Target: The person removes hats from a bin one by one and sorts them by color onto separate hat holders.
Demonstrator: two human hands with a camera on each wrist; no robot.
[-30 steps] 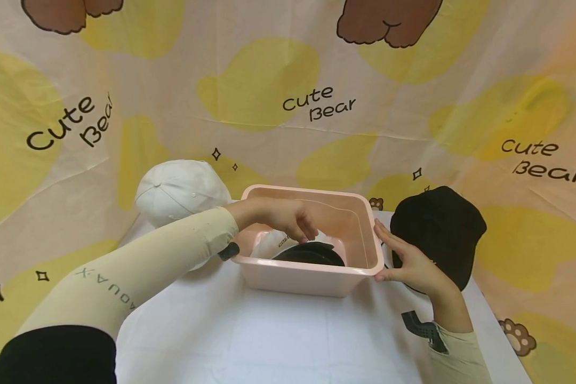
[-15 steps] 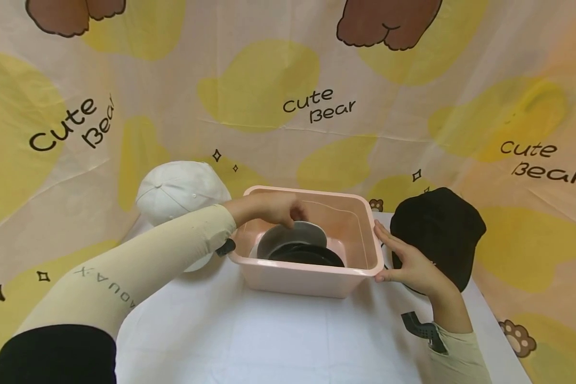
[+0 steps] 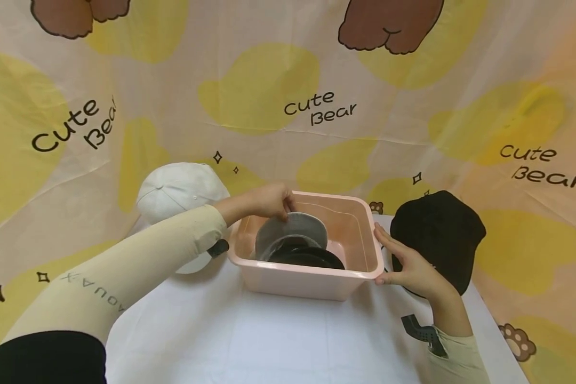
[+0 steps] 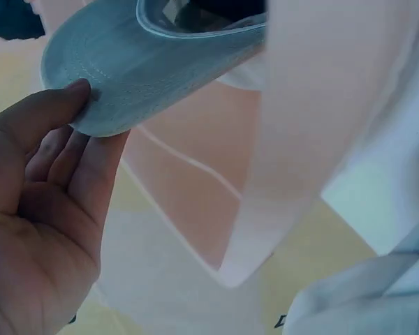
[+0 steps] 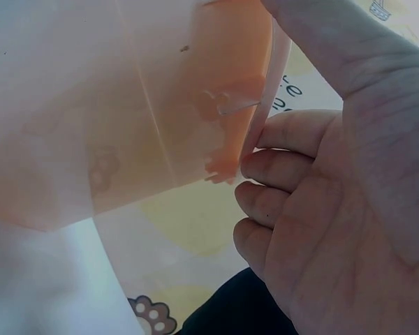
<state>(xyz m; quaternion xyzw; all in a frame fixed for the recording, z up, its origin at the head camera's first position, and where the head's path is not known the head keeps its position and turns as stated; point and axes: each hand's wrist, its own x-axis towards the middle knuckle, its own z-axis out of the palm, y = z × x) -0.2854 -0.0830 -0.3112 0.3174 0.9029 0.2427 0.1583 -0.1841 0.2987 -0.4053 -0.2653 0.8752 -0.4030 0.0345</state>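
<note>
My left hand (image 3: 273, 200) pinches the brim of a baseball cap (image 3: 312, 226) inside the pink plastic basin (image 3: 297, 282). In the left wrist view the brim (image 4: 119, 63) looks pale blue-grey, with the thumb on one face and fingers beneath, and the cap's opening shows dark inside. A black, curved, brim-like shape (image 3: 312, 258) lies in front of it in the basin, partly hidden by the front wall. At the basin's right end, my right hand (image 3: 415, 269) rests against the rim, fingers extended and thumb spread towards the front corner; its fingertips (image 5: 255, 192) meet the rim's outer edge.
A white cap (image 3: 180, 186) sits left of the basin, behind my left forearm. Close behind my right hand stands a black cap (image 3: 437, 234). White cloth (image 3: 288, 336) covers the table, and a printed curtain (image 3: 249, 90) hangs at the back and sides.
My left hand has gripped the cap's brim and raised it, drawing back up and leftward; the grey underside now faces me instead of the white lettered front. The right hand stays at the rim.
</note>
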